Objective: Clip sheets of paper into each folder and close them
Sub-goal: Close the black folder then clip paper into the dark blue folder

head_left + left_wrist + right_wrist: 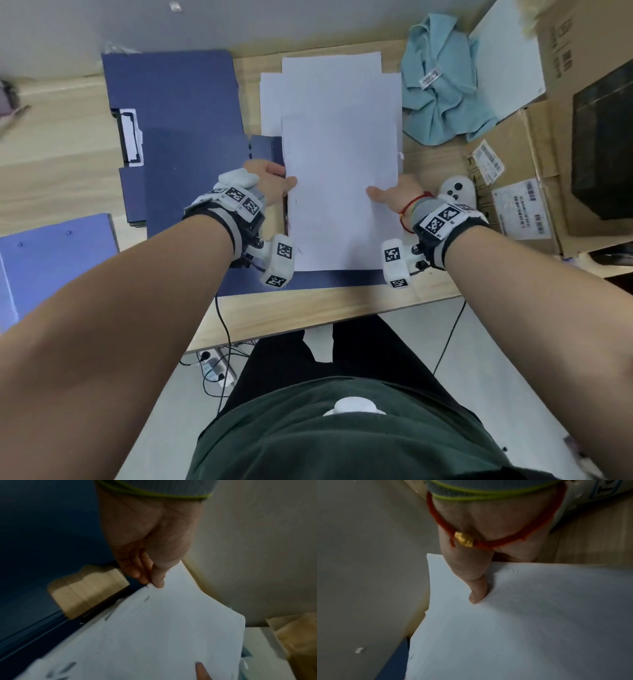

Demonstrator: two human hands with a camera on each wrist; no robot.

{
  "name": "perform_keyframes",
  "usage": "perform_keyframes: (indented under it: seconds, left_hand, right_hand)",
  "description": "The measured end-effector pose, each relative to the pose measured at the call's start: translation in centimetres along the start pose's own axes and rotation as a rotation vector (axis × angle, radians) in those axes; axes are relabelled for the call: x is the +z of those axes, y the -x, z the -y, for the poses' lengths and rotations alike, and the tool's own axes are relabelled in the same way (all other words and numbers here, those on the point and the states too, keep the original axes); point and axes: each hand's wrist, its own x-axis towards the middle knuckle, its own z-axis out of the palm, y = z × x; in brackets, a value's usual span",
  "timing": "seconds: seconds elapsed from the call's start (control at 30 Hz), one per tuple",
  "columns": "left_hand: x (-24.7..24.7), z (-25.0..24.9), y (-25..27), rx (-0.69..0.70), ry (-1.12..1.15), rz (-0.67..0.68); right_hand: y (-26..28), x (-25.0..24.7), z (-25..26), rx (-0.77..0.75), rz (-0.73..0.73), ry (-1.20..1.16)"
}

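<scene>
A stack of white paper sheets (342,192) hangs lengthwise over an open dark blue folder (191,178) on the wooden table. My left hand (286,178) pinches the stack's left edge, thumb on top (157,580) and fingers underneath. At the right edge my right hand (376,193) holds the sheets (522,622) with its thumb (477,588) pressed on top; its other fingers are hidden below. A second dark blue folder (171,89) with a metal clip (130,137) lies behind at the left. More loose sheets (329,78) lie behind the held stack.
A lighter blue folder (51,263) lies at the left edge. A teal cloth (442,85), a white game controller (457,192) and cardboard boxes (534,192) crowd the right side. The table's front edge (308,315) runs close to my body, with cables below it.
</scene>
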Motion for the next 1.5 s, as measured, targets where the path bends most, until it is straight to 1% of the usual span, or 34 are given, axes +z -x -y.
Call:
perform_keyframes:
  seconds: [0.07, 0.2, 0.3, 0.4, 0.5, 0.63, 0.73, 0.87, 0.9, 0.93, 1.0, 1.07, 1.13, 1.2, 1.3, 1.5]
  left_hand:
    - [0.5, 0.9, -0.2, -0.049, -0.030, -0.008]
    - [1.6, 2.1, -0.7, -0.134, -0.202, 0.027]
    - [2.4, 1.5, 0.1, -0.131, -0.407, 0.029]
    - [3.0, 1.0, 0.9, -0.119, -0.647, 0.018]
    - [3.7, 1.2, 0.3, -0.090, -0.709, 0.022]
    - [3.8, 0.6, -0.3, -0.112, -0.761, 0.062]
    - [3.9, 0.4, -0.5, -0.142, -0.754, 0.064]
    - [3.4, 0.3, -0.2, -0.142, -0.681, 0.001]
    - [3.3, 0.6, -0.4, -0.163, -0.642, -0.006]
    - [3.0, 1.0, -0.6, -0.187, -0.590, 0.000]
    - [2.6, 2.3, -1.1, -0.223, -0.402, 0.027]
    - [2.4, 3.5, -1.5, -0.203, -0.222, 0.045]
    - [2.4, 3.8, -1.4, -0.155, -0.097, 0.087]
    - [2.2, 4.0, -1.3, -0.136, -0.044, 0.100]
    - [2.0, 4.4, -1.8, -0.178, 0.023, 0.097]
    - [1.6, 3.8, -1.4, -0.198, 0.048, 0.133]
  right_hand:
    - [-0.3, 0.0, -1.5, 0.038, -0.019, -0.002]
    - [-0.6, 0.2, -3.1, 0.117, -0.036, 0.034]
    - [-0.7, 0.7, -3.3, 0.160, -0.047, 0.057]
    - [-0.9, 1.3, -3.1, 0.153, -0.048, 0.055]
    - [-1.5, 1.9, -3.0, 0.152, -0.056, 0.074]
    - [-1.8, 2.1, -3.5, 0.171, -0.084, 0.085]
    - [-1.9, 2.2, -3.6, 0.159, -0.075, 0.093]
    - [-2.0, 2.0, -3.7, 0.171, -0.067, 0.084]
    - [-2.0, 1.9, -3.7, 0.179, -0.067, 0.083]
    - [-1.9, 1.8, -3.6, 0.180, -0.065, 0.070]
    - [-1.7, 1.7, -3.5, 0.193, -0.038, 0.054]
    - [-1.4, 1.6, -3.3, 0.196, -0.013, 0.028]
    - [-1.4, 1.6, -3.3, 0.202, -0.009, -0.011]
    - [-1.3, 1.7, -3.1, 0.199, -0.016, -0.019]
    - [-1.1, 2.1, -2.5, 0.183, -0.021, -0.014]
    - [-0.8, 2.9, -1.6, 0.169, -0.015, 0.013]
